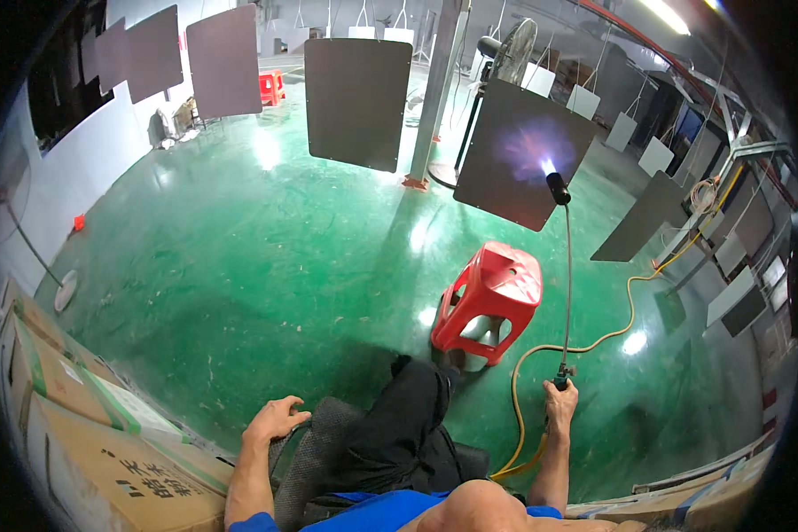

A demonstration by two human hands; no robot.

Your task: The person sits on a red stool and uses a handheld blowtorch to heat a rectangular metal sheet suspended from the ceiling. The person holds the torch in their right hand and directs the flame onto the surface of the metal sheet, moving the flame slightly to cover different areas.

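Note:
My right hand [559,403] grips the handle of a long thin gas torch [567,266]. Its black head [558,187] points up and throws a blue flame onto a dark hanging panel [519,155]. A yellow hose [594,341] runs from the handle across the floor. My left hand [275,418] rests open on the edge of the grey chair [315,461] I sit in, fingers spread, holding nothing. My legs in black trousers [408,417] stretch forward between the two hands.
A red plastic stool [492,297] stands just ahead of my knee. More dark panels [357,102] and white ones [656,155] hang in rows over the green floor [239,257]. Cardboard boxes [80,417] are stacked at my left. A pedestal fan [510,49] stands behind a pillar [434,89].

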